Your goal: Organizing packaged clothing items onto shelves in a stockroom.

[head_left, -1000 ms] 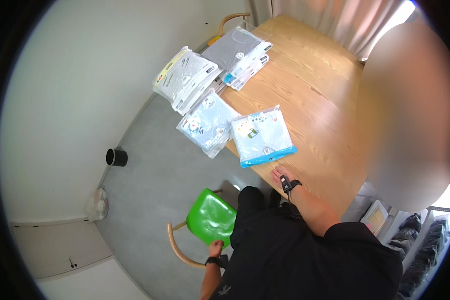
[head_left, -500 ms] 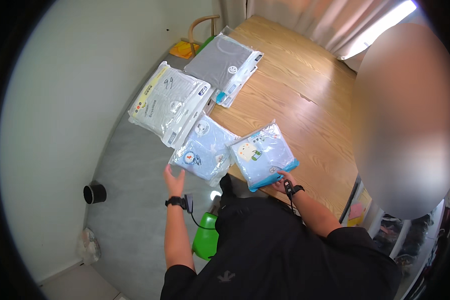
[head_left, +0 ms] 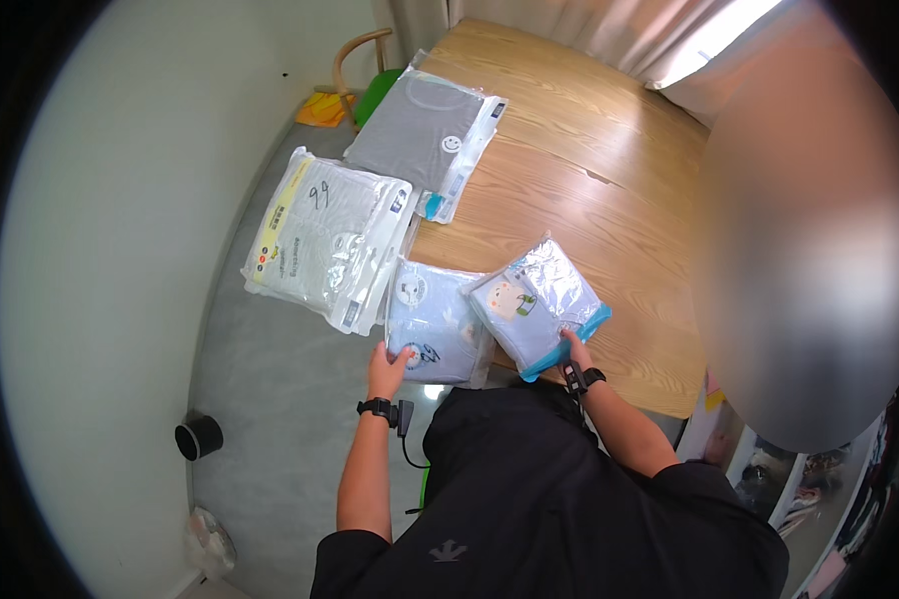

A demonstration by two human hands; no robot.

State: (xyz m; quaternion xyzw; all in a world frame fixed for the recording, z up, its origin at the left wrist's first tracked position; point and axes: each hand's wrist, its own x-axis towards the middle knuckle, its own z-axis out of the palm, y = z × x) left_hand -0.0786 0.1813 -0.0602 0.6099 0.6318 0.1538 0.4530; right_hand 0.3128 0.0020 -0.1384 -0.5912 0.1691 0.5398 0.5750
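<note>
A light blue garment in a clear plastic bag (head_left: 438, 324) lies at the table's near left edge, with round patches and a handwritten mark on it. My left hand (head_left: 387, 370) is closed on its lower left corner, thumb on top and fingers underneath. Just right of it, slightly tilted, is a second bagged blue garment (head_left: 539, 299) with a cartoon face and a bright blue edge strip. My right hand (head_left: 575, 349) grips this one at its near edge, thumb on top; the other fingers are mostly hidden. The two bags touch or overlap a little.
Farther left, a whitish bagged textile (head_left: 315, 245) overhangs the edge of the wooden table (head_left: 639, 299). Behind it lies a grey bagged textile (head_left: 410, 130) on other packs. A green chair (head_left: 375, 100) stands beyond, a black bin (head_left: 199, 437) on the floor, and a shelf at right.
My left hand has moved right and closed on the left blue bag's corner. That bag has turned and shifted right. My right hand's thumb now rests on top of the other bag.
</note>
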